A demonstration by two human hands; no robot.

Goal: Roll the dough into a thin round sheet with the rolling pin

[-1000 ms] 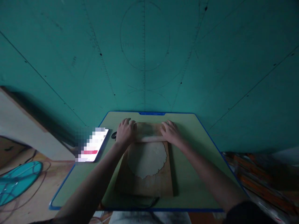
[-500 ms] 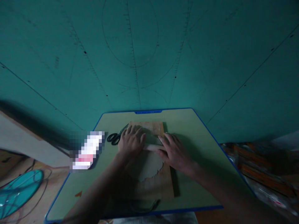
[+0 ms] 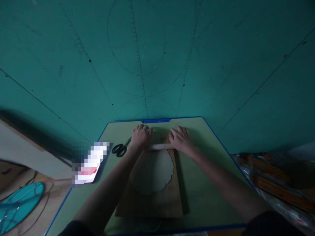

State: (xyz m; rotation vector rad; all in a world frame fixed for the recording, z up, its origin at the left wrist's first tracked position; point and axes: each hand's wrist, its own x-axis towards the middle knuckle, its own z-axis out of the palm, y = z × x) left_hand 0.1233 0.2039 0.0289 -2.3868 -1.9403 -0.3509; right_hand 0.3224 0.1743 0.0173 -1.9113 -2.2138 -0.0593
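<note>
A pale rolling pin [image 3: 159, 147] lies crosswise over the far part of a flat, rounded sheet of dough or clay [image 3: 154, 172]. The sheet has a ragged, cracked right edge and rests on a wooden board [image 3: 150, 205]. My left hand [image 3: 141, 136] covers the pin's left end, its fingers curved forward over it. On the pin's right end, my right hand [image 3: 181, 138] presses with its fingers bent forward. Black-handled scissors [image 3: 120, 149] lie just left of the board, near my left hand, with the blades partly hidden behind it.
A lit phone or tablet [image 3: 92, 164], blurred out, lies at the left edge of the blue-rimmed table [image 3: 209, 183]. Behind the table rises a green wall [image 3: 157, 65] with drawn lines. Plastic-wrapped items [image 3: 278, 186] are stacked on the right. A turquoise round object [image 3: 22, 205] lies low at left.
Both hands have moved away from me with the rolling pin, toward the board's far end. More of the flat sheet shows behind the pin.
</note>
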